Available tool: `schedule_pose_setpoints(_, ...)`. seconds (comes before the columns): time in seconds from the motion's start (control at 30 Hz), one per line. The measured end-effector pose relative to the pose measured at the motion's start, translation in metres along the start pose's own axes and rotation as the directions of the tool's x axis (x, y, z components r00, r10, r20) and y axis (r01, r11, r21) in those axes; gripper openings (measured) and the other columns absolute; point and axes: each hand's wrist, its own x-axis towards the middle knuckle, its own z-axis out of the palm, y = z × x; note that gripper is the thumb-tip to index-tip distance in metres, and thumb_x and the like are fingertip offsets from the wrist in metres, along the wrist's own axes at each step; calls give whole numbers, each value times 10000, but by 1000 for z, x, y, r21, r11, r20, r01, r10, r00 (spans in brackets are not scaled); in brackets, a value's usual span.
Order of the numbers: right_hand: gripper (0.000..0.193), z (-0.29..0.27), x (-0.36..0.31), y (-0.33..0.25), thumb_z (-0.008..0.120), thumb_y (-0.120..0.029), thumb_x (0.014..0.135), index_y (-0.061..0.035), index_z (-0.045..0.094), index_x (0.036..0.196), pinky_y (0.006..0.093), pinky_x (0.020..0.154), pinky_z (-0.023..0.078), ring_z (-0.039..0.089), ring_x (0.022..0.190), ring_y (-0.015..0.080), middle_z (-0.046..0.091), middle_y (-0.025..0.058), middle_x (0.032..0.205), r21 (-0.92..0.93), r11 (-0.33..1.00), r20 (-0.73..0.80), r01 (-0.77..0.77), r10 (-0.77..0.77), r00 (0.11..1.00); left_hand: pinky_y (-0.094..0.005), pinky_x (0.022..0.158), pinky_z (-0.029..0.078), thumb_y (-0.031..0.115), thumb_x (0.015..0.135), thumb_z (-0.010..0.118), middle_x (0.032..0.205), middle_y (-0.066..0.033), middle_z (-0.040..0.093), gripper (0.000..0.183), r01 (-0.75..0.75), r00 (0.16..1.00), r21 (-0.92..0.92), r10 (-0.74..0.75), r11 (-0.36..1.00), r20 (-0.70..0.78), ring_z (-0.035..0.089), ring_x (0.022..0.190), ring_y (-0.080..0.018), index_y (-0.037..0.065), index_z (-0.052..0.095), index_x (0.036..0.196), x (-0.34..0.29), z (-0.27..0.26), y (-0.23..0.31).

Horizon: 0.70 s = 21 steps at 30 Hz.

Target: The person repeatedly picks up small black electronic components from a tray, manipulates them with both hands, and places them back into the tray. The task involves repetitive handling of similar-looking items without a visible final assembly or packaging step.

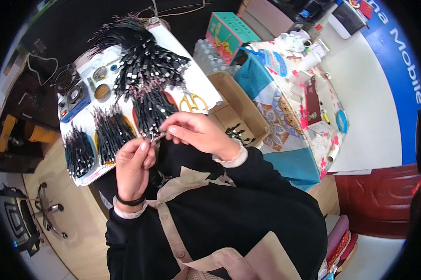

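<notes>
In the head view, the bench (203, 86) serves as the reference: just off its near edge, a small, slim, silvery piece (158, 137) sits between the two hands, too small to make out fully. The grip of the left hand (136, 161) looks pinched together on one end of it, thumb against forefinger; the right hand (192, 133) has its fingertips at the other end, and I cannot tell whether they clamp it or only touch. The piece is probably light and rigid, easy to lose from damp fingers, so a fingertip pinch near the ends seems the best hold (a whole fist would swallow it). The black cables (153, 109) nearest the hands, by the bench's near edge, should be soft and bendy, and best held just behind their plug ends. On the bench's far part spreads a larger cable pile (147, 65); more bundles (79, 154) lie toward its left end, while yellow-handled scissors (194, 101) lie near its right edge. Right of the bench stands an open carton (241, 100), and left of it a swivel chair (47, 210) on a wood-toned floor (75, 252).
</notes>
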Motion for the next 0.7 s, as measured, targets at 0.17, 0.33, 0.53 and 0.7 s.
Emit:
schedule_pose_setpoints(0.17, 185, -5, -15, -3, 624, -120, 940, 24, 603, 1055, 229, 727, 487, 598, 833, 84, 628, 29, 902, 74, 997, 3, 35, -36, 999, -171, 533, 361, 100, 917, 641, 748, -19, 631, 128, 157, 981, 356, -186, 921, 49, 475, 601, -31, -17, 683, 946, 9, 17, -11)
schedule_pose_setpoints(0.33, 121, -10, -29, -15, 698, -93, 837, 3, 627, 816, 290, 594, 462, 604, 657, 169, 617, 88, 755, -517, 854, -78, 54, -110, 991, -182, 462, 387, 148, 904, 679, 681, 19, 626, 149, 127, 968, 581, -227, 804, 102, 516, 539, -16, 0, 692, 917, 7, 25, -21)
schedule_pose_setpoints(0.53, 114, -60, -58, -25, 679, -141, 875, -39, 646, 835, 252, 665, 445, 541, 694, 93, 593, -4, 746, -561, 827, -443, -34, -266, 856, -194, 536, 432, 101, 916, 644, 687, -3, 608, 132, -50, 935, 806, -256, 589, 245, 529, 584, -32, -22, 655, 869, 9, 12, -25)
schedule_pose_setpoints(0.7, 239, -258, -151, -49, 641, -240, 922, -21, 688, 840, 284, 652, 455, 561, 683, 110, 640, 13, 732, -621, 751, -782, -225, -615, 106, -202, 478, 338, 77, 969, 534, 672, 3, 518, 81, 253, 958, 265, -279, 930, 62, 434, 544, -62, 11, 581, 970, 6, -8, -25)
